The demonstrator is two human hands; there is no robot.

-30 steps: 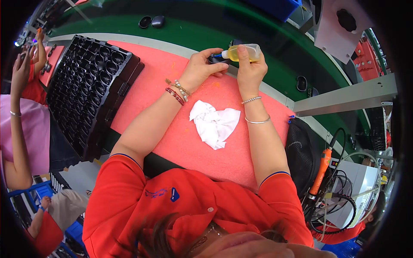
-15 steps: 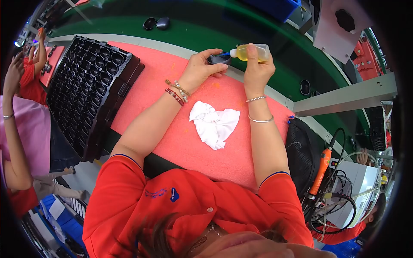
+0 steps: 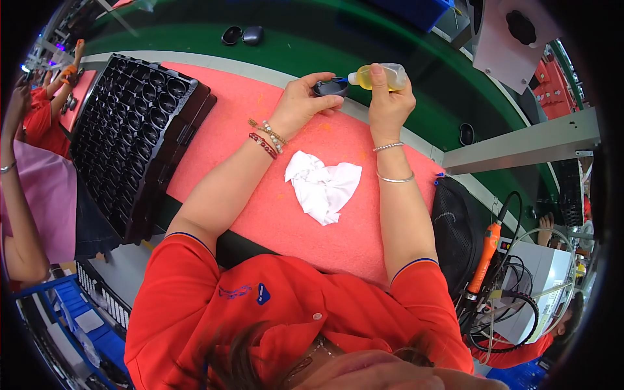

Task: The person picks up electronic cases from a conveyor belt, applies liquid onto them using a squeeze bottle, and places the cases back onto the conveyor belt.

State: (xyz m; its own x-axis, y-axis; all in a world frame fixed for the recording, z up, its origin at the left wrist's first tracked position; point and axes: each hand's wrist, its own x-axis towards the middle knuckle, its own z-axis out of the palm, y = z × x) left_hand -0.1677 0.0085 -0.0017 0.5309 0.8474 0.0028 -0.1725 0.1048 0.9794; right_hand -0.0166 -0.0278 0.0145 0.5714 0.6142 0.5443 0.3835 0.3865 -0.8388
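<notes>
My left hand (image 3: pixel 304 103) grips a small dark case (image 3: pixel 330 88) by its side, above the far edge of the pink mat (image 3: pixel 260 195). My right hand (image 3: pixel 391 104) is closed around a clear squeeze bottle (image 3: pixel 394 77) of yellow liquid, tilted sideways. Its blue nozzle tip points left into the case's opening; whether it touches the inside I cannot tell. A crumpled white cloth (image 3: pixel 323 188) lies on the mat between my forearms.
A black tray with round pockets (image 3: pixel 136 123) leans at the left, near another person in pink. Dark cases (image 3: pixel 253 36) ride on the green conveyor (image 3: pixel 292 39). On the right are a metal beam (image 3: pixel 520 144), a black mesh bag (image 3: pixel 452 221) and an orange electric screwdriver (image 3: pixel 484 260).
Both hands hold nearly the same pose, with the bottle shifted slightly. Cases on the conveyor have moved a little to the right. The people at the left have shifted their arms.
</notes>
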